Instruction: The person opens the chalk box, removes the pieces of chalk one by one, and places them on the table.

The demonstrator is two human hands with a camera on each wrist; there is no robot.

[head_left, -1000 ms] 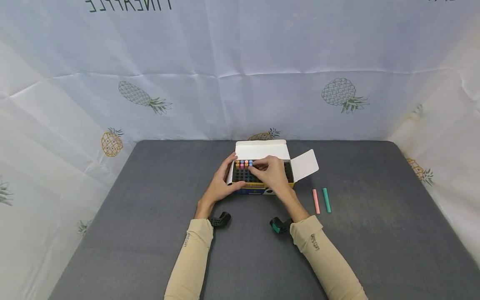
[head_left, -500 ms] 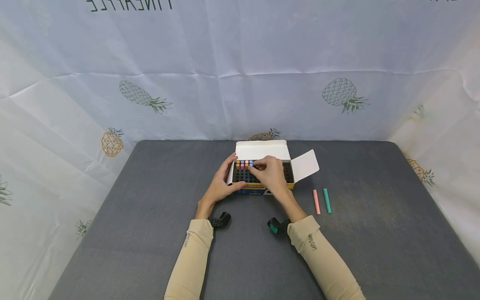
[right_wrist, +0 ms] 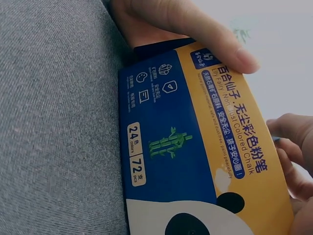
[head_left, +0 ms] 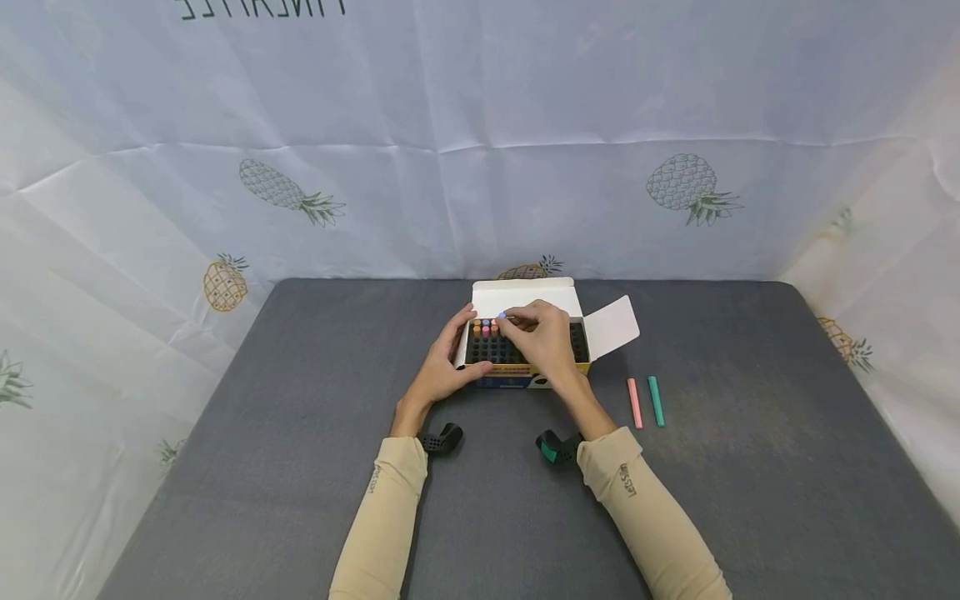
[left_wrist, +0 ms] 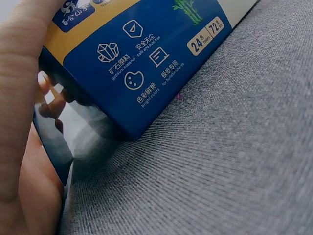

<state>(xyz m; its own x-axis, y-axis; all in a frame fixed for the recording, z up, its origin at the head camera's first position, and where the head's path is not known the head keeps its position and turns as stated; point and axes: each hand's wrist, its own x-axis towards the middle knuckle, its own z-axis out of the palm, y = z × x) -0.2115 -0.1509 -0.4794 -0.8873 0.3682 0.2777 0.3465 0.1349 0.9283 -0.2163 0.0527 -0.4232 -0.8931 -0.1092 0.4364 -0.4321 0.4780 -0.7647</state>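
Note:
An open chalk box (head_left: 510,382) in blue and yellow sits near the table's back edge. Its black holder (head_left: 487,352) has rows of holes, with several coloured chalks (head_left: 485,331) standing in the back left ones. My left hand (head_left: 438,371) grips the box's left end, thumb on the front edge and fingers towards the back. Over the holder, my right hand (head_left: 550,340) pinches a blue chalk (head_left: 502,316) between thumb and fingers; its lower part is hidden. The box's printed front (right_wrist: 166,127) fills the right wrist view, where the right fingers (right_wrist: 296,152) show behind it.
To the right of the box lie a pink chalk (head_left: 634,403) and a green chalk (head_left: 656,402) on the grey table (head_left: 750,467). The white lid (head_left: 525,297) stands up at the back; a side flap (head_left: 611,327) sticks out right. A pineapple-print curtain (head_left: 480,167) hangs behind.
The right hand has risen slightly, and the blue chalk's top now shows higher, at the fingertips. The left hand and the box stay in place.

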